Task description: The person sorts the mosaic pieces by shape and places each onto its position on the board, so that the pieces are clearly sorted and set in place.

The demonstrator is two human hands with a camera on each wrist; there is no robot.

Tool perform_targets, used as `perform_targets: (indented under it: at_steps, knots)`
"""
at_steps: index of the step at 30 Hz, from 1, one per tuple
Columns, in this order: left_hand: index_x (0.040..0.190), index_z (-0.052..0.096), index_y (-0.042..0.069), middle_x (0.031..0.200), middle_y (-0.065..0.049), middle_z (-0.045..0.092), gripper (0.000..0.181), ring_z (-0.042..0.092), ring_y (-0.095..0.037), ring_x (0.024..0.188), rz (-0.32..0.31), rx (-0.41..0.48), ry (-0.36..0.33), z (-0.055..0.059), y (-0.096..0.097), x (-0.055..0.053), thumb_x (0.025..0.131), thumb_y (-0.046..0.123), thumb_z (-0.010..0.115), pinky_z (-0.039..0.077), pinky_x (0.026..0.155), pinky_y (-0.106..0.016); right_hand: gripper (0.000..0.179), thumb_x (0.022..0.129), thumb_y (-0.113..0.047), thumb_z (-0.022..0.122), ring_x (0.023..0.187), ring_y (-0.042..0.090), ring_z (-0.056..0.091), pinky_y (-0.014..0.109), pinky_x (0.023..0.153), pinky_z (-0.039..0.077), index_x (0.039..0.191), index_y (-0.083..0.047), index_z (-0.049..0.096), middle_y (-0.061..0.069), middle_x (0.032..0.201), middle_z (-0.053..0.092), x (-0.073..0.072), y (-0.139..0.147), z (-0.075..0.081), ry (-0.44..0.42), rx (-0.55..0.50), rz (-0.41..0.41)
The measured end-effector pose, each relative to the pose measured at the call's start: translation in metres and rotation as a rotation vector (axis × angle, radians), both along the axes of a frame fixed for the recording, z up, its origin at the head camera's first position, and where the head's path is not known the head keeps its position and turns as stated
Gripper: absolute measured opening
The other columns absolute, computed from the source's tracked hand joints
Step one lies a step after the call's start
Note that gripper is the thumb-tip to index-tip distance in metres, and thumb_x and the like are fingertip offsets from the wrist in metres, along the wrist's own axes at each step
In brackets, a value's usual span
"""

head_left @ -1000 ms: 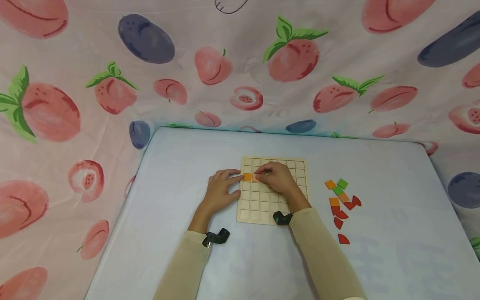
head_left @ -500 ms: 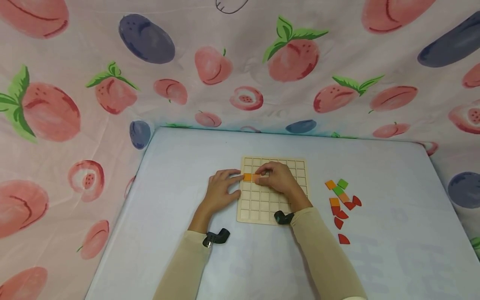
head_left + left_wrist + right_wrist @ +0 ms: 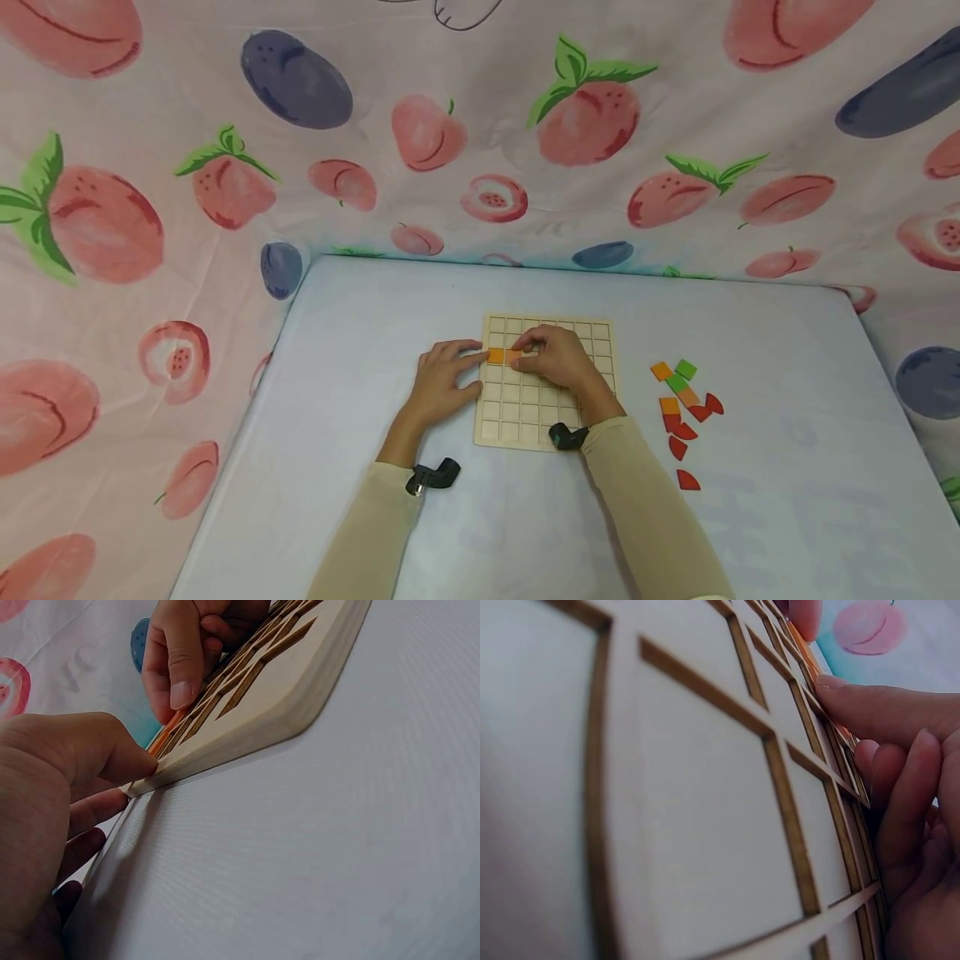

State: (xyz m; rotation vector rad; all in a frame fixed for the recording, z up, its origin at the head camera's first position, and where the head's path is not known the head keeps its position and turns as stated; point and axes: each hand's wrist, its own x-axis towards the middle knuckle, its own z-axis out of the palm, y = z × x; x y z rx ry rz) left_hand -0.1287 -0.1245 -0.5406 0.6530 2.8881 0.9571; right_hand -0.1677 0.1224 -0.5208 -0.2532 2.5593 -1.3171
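Observation:
A pale wooden grid board (image 3: 528,414) lies on the table. An orange square tile (image 3: 496,356) sits in its left column. Right beside that tile is a lighter orange square tile (image 3: 513,357), pinched between the thumb and index finger of my right hand (image 3: 558,357) and partly hidden by them. My left hand (image 3: 439,377) touches the board's left edge with fingers spread and fairly straight. In the left wrist view, left fingers (image 3: 124,757) meet the board's side. In the right wrist view, the right thumb (image 3: 855,701) presses down near the tile's orange edge.
Loose pieces lie right of the board: green squares (image 3: 686,368), orange squares (image 3: 662,371) and several red quarter-circle pieces (image 3: 687,480). A fruit-patterned cloth (image 3: 491,100) hangs behind and to the left of the white table (image 3: 375,308).
Over the first half second, my right fingers shift very slightly on the lighter orange tile, showing more of it. The left hand and the loose pieces stay put.

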Motion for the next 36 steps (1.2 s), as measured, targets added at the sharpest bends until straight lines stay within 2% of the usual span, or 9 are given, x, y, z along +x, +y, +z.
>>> perform_targets:
  at_steps: [9, 14, 18, 20, 29, 33, 36]
  knots:
    - [0.138, 0.066, 0.021, 0.147, 0.002, 0.056, 0.051, 0.045, -0.024, 0.136, 0.003, 0.003, 0.002, 0.0, 0.001, 0.0, 0.087, 0.028, 0.067, 0.034, 0.106, -0.051, 0.023, 0.08, -0.026, 0.087, 0.069, 0.019, 0.05, 0.033, 0.065, 0.043, 0.1, -0.018, 0.079, 0.005, 0.097, 0.069, 0.002, 0.002, 0.002, 0.007, 0.008, 0.008]
    - [0.138, 0.066, 0.021, 0.146, 0.002, 0.056, 0.051, 0.045, -0.024, 0.136, -0.001, 0.014, 0.011, -0.001, 0.001, 0.0, 0.087, 0.028, 0.067, 0.035, 0.105, -0.05, 0.027, 0.082, -0.029, 0.085, 0.071, 0.021, 0.053, 0.033, 0.066, 0.046, 0.106, -0.019, 0.078, 0.004, 0.1, 0.069, 0.003, 0.011, 0.003, -0.07, -0.05, -0.004]
    - [0.138, 0.066, 0.022, 0.146, 0.003, 0.056, 0.051, 0.045, -0.023, 0.136, 0.008, 0.003, 0.014, -0.003, 0.001, 0.0, 0.087, 0.028, 0.067, 0.035, 0.105, -0.05, 0.03, 0.085, -0.029, 0.083, 0.08, 0.021, 0.061, 0.033, 0.074, 0.051, 0.111, -0.016, 0.077, 0.006, 0.1, 0.071, 0.007, 0.023, 0.01, -0.123, -0.119, -0.014]
    - [0.138, 0.067, 0.022, 0.146, 0.003, 0.057, 0.051, 0.045, -0.024, 0.135, 0.013, 0.002, 0.019, -0.003, 0.001, 0.0, 0.087, 0.027, 0.067, 0.034, 0.105, -0.05, 0.032, 0.086, -0.029, 0.082, 0.085, 0.02, 0.064, 0.032, 0.078, 0.052, 0.113, -0.014, 0.076, 0.006, 0.101, 0.072, 0.009, 0.03, 0.014, -0.122, -0.13, -0.009]
    - [0.138, 0.066, 0.022, 0.147, 0.003, 0.056, 0.05, 0.045, -0.024, 0.136, 0.015, 0.001, 0.001, -0.001, 0.001, 0.0, 0.087, 0.025, 0.067, 0.034, 0.105, -0.05, 0.035, 0.092, -0.032, 0.076, 0.094, 0.023, 0.064, 0.032, 0.082, 0.052, 0.118, -0.008, 0.074, 0.012, 0.112, 0.072, 0.019, 0.07, 0.037, -0.071, -0.092, -0.028]
    - [0.138, 0.066, 0.022, 0.147, 0.003, 0.056, 0.051, 0.045, -0.024, 0.136, 0.018, 0.004, -0.003, -0.001, 0.001, 0.0, 0.087, 0.025, 0.067, 0.034, 0.105, -0.05, 0.035, 0.092, -0.033, 0.075, 0.098, 0.02, 0.064, 0.029, 0.081, 0.051, 0.118, -0.009, 0.074, 0.01, 0.111, 0.073, 0.023, 0.088, 0.045, -0.05, -0.021, -0.064]
    - [0.138, 0.066, 0.022, 0.147, 0.003, 0.056, 0.051, 0.044, -0.024, 0.137, 0.019, 0.005, -0.009, -0.001, 0.002, 0.0, 0.087, 0.025, 0.067, 0.034, 0.105, -0.05, 0.033, 0.093, -0.035, 0.074, 0.097, 0.021, 0.062, 0.03, 0.076, 0.051, 0.116, -0.011, 0.075, 0.008, 0.107, 0.073, 0.026, 0.104, 0.05, -0.028, 0.041, -0.088]
